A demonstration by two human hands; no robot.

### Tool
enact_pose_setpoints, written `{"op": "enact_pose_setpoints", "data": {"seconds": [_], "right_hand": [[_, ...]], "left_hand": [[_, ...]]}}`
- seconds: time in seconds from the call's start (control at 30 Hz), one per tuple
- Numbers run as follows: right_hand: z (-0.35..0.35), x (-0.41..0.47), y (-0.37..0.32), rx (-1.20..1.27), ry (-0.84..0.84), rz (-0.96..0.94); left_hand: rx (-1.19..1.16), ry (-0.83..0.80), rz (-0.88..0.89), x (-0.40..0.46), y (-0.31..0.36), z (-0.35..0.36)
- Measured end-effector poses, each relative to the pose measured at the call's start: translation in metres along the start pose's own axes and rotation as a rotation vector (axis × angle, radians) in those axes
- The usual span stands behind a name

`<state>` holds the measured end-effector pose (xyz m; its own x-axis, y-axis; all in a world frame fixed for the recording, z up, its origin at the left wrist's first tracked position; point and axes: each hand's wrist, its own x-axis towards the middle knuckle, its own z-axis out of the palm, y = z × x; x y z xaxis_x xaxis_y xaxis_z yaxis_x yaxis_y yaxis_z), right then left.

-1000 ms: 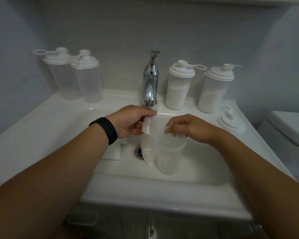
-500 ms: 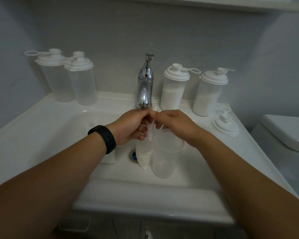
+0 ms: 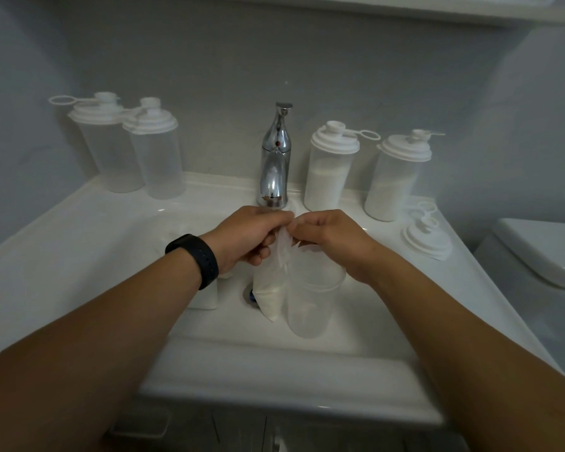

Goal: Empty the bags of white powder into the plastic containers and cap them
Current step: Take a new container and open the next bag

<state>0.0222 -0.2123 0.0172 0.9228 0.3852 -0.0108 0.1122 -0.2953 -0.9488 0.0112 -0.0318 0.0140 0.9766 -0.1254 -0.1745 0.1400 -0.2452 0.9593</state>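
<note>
Head view is showing both my hands meeting over the sink [image 3: 79, 243], just near of the chrome tap [image 3: 274, 164]. My left hand [image 3: 248, 236] and my right hand [image 3: 327, 238] are each pinching the top edge of a thin, clear bag of white powder [image 3: 271, 288], one grip on either side of its mouth, fingers curled tight on the film. The bag is hanging with its long axis upright, powder slumped in its lower half, its pointed bottom corner nearest me. Just to its right, touching or almost so, an open translucent container [image 3: 310, 301] is standing in the basin, directly under my right hand; so the bag's mouth needs swinging rightward and tipping over that rim. I am judging the film limp and slippery, the cup stiff and smooth-walled. Two filled, capped containers [image 3: 327, 187] are standing far right, two empty capped ones [image 3: 137, 158] far left, and a loose ribbed lid [image 3: 428, 239] is lying at right.
</note>
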Motion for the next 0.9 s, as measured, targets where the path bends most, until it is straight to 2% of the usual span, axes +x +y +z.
{"op": "enact_pose_setpoints", "data": {"seconds": [0.23, 0.43, 0.73, 0.9], "right_hand": [[0.001, 0.001, 0.000, -0.066, 0.006, -0.003], [0.002, 0.001, -0.003, -0.015, 0.031, 0.025], [0.000, -0.004, -0.007, -0.243, 0.181, -0.063], [0.000, -0.013, -0.014, -0.311, 0.105, -0.109]], "left_hand": [[0.053, -0.017, 0.016, -0.001, 0.003, 0.002], [0.029, 0.016, 0.027, -0.002, 0.005, -0.005], [-0.175, 0.282, 0.074, -0.002, 0.007, -0.010], [-0.405, 0.375, 0.033, -0.002, 0.008, -0.015]]}}
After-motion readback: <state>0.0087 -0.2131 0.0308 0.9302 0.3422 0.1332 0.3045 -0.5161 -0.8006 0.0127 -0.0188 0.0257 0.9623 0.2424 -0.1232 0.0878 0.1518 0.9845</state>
